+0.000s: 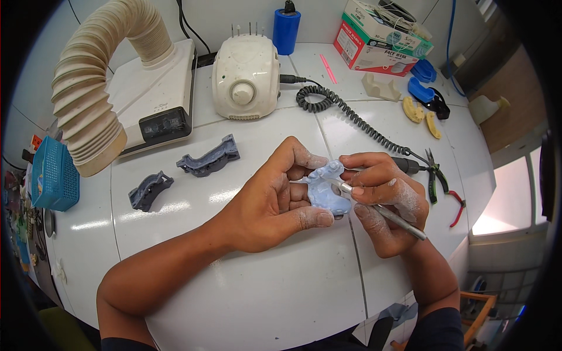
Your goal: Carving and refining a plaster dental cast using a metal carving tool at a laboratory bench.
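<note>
My left hand (257,213) is closed around a light-blue dental model (329,196), its thumb along the near edge and the fingers behind. My right hand (393,196) grips a slim silver metal hand tool (403,222) like a pen. The front end of this tool reaches the model's inner curve; its exact tip shape is too small to tell. Whitish dust coats the fingers of both hands. Just beyond my right hand shows a dark handpiece (407,165) on a coiled black cord, partly hidden by the knuckles.
Two dark grey arch-shaped pieces (213,157) lie left of my hands. Behind stand a cream control unit (246,76) and a suction box with ribbed hose (93,76). Pliers (433,175), yellowish models (413,109) and mask boxes (374,50) are at right; a blue basket (55,175) is far left.
</note>
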The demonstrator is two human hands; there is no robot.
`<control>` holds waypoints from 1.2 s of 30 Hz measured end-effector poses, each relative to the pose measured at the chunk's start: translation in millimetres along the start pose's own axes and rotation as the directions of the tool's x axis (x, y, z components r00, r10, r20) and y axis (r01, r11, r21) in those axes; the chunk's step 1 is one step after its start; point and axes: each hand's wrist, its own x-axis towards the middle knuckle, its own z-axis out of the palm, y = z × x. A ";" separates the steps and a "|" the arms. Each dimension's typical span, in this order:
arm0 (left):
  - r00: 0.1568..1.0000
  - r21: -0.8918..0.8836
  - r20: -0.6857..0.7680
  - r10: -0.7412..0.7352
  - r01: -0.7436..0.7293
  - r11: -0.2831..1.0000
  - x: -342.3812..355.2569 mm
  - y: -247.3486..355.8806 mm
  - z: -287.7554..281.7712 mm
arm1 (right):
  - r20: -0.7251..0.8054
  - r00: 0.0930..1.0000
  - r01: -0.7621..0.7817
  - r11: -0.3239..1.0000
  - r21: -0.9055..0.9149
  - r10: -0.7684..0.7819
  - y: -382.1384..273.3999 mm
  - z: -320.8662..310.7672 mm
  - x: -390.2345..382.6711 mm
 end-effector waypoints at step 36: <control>1.000 -0.002 0.028 0.015 -0.015 1.000 0.1 2.8 0.4 | 0.019 1.000 0.006 1.000 0.005 -0.006 -1.0 -0.1 0.0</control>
